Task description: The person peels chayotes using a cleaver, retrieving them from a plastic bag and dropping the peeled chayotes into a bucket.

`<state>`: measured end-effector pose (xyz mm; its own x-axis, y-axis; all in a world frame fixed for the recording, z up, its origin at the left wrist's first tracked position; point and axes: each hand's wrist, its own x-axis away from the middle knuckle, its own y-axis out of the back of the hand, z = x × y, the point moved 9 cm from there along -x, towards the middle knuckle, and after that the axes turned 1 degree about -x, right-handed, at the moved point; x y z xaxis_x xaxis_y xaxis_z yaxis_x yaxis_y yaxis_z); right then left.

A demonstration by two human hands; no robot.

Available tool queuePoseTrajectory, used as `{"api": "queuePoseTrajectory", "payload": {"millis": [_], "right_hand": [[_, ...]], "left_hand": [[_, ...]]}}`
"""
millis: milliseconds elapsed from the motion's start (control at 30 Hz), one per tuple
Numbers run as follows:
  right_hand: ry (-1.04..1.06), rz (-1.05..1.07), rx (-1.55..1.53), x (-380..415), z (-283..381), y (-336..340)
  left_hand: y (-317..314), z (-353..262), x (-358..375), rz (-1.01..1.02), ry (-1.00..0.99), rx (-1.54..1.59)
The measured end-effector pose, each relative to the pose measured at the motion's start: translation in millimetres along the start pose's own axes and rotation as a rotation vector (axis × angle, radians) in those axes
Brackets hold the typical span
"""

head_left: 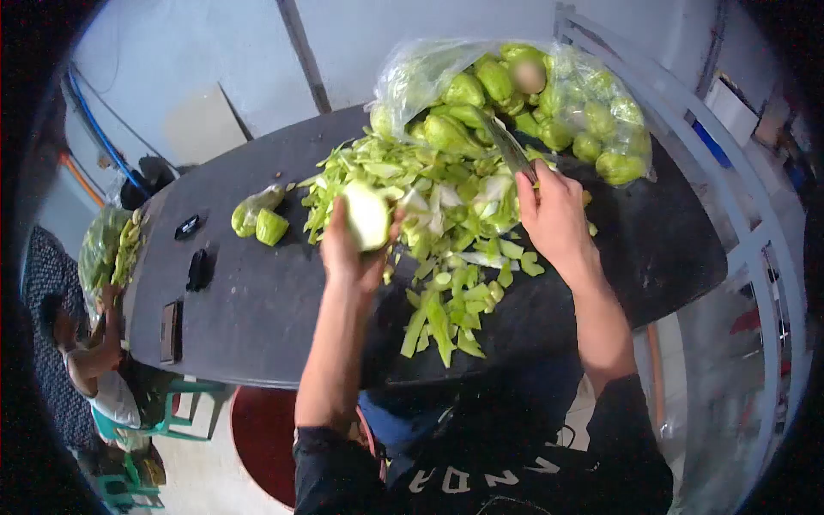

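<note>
My left hand (342, 249) is closed around a chayote (367, 216), its pale, peeled side facing up. In my right hand (558, 215) is a knife (512, 153), its blade pointing up and left, apart from that chayote. Below and between both hands, a wide heap of green peelings (455, 300) spreads over the dark table (257, 335). Behind the knife, a clear plastic bag (412, 73) lies open, full of whole green chayotes (493, 79).
Two cut green pieces (260, 219) lie left of the heap. Small dark objects (198, 269) and a phone-like thing (172, 331) lie farther left. Another person (99, 356) sits at the left end beside bagged greens (103, 249). A red tub (262, 446) stands below; a metal frame (751, 249) is right.
</note>
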<state>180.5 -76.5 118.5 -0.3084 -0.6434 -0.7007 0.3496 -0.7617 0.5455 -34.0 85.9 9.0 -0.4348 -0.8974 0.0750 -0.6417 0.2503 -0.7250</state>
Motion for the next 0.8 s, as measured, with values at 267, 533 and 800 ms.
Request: {"api": "queuePoseTrajectory", "payload": {"millis": [267,533,800], "right_hand": [[-0.117,-0.095,0.005,-0.8,-44.5,28.7],[-0.114,-0.018,0.106,1.2,-38.9,14.6],[-0.066,0.112,0.353,5.7,-33.5,-1.0]], "left_hand": [[125.2,-146.4,218.0,-0.549,-0.432,-0.871],[347.6,-36.1,321.4,-0.318,0.513,-1.726],[260.7,84.0,350.4,-0.696,0.451,-0.258]]}}
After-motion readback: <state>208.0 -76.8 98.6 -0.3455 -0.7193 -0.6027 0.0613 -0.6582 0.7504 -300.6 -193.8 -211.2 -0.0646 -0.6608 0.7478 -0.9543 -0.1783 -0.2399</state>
